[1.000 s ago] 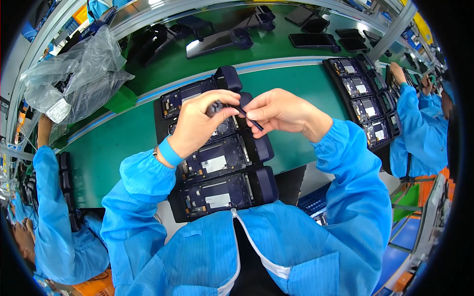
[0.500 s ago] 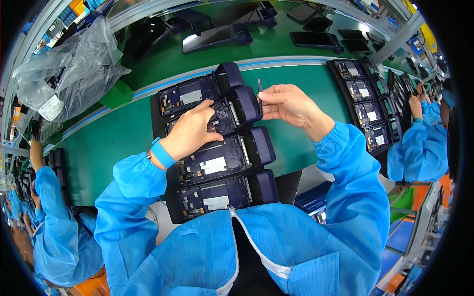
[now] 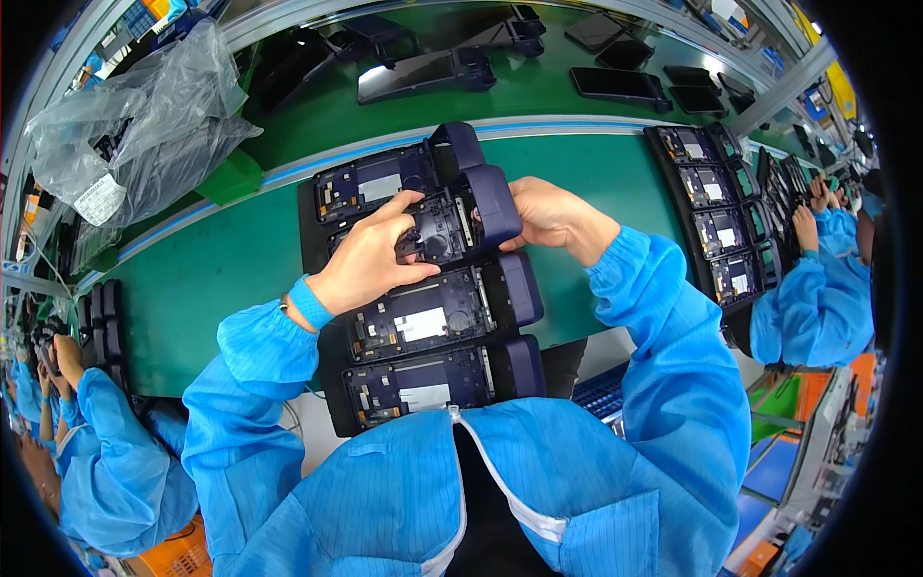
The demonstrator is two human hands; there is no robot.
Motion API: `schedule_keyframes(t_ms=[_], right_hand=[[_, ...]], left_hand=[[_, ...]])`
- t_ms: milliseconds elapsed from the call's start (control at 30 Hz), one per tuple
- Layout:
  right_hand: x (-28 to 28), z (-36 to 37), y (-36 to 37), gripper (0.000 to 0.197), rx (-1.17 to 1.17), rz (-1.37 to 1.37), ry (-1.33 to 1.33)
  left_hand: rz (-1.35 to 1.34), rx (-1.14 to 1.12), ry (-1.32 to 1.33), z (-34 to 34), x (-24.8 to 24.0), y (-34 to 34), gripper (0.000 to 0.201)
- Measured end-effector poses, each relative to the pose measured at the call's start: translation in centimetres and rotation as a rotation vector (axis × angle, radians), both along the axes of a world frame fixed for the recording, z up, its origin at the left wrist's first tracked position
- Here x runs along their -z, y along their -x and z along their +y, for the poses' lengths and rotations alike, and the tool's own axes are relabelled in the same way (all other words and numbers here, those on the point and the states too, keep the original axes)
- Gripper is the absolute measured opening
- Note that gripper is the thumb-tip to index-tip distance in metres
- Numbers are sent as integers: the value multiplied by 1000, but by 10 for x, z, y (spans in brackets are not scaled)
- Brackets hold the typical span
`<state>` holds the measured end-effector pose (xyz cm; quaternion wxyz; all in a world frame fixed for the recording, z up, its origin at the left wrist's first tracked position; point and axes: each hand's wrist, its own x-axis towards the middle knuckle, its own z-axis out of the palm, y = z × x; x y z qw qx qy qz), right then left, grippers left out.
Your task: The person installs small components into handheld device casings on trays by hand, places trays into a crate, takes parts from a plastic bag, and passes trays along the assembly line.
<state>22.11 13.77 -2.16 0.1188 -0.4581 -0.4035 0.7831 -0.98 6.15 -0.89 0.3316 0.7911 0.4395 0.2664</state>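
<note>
Four dark handheld-device housings lie in a column before me, their inner parts showing and thick blocks at their right ends. My left hand (image 3: 370,252) grips the second housing (image 3: 444,231) from the far end, index finger across its far side and thumb along its near side. Against the right end block (image 3: 494,205) of that same housing, my right hand (image 3: 553,216) is curled, its fingertips partly behind the block. What those fingertips hold is hidden. The farthest housing (image 3: 380,178) lies just beyond; a nearer housing (image 3: 420,313) and the nearest housing (image 3: 423,385) are untouched.
A second row of open housings (image 3: 711,188) stands on the green bench at right. Dark finished-looking devices (image 3: 423,75) lie on the raised far strip. Clear plastic bags (image 3: 144,115) hang at far left. Co-workers in blue sleeves (image 3: 125,462) sit on both sides.
My right hand has moved in from beside the block to its right end, and the thin dark strip it held is now out of sight. The left hand keeps its grip, shifted slightly.
</note>
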Motion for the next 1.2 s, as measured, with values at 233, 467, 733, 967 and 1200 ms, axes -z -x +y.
schedule_keyframes(t_ms=[233,467,733,967,1200], right_hand=[[2,-5,9,23,50,88,-51],[21,2,8,20,52,61,-146],[2,-6,-12,19,134,-380,-837],[-41,-43,27,20,20,201,-669],[-36,-47,20,11,83,226,-490]], left_hand=[[19,19,-53,1,3,0,33],[20,-3,-23,3,11,0,33],[-2,-161,78,1,12,-5,31],[-477,76,623,-1,-19,-26,27],[-850,80,979,-16,-18,-29,25]])
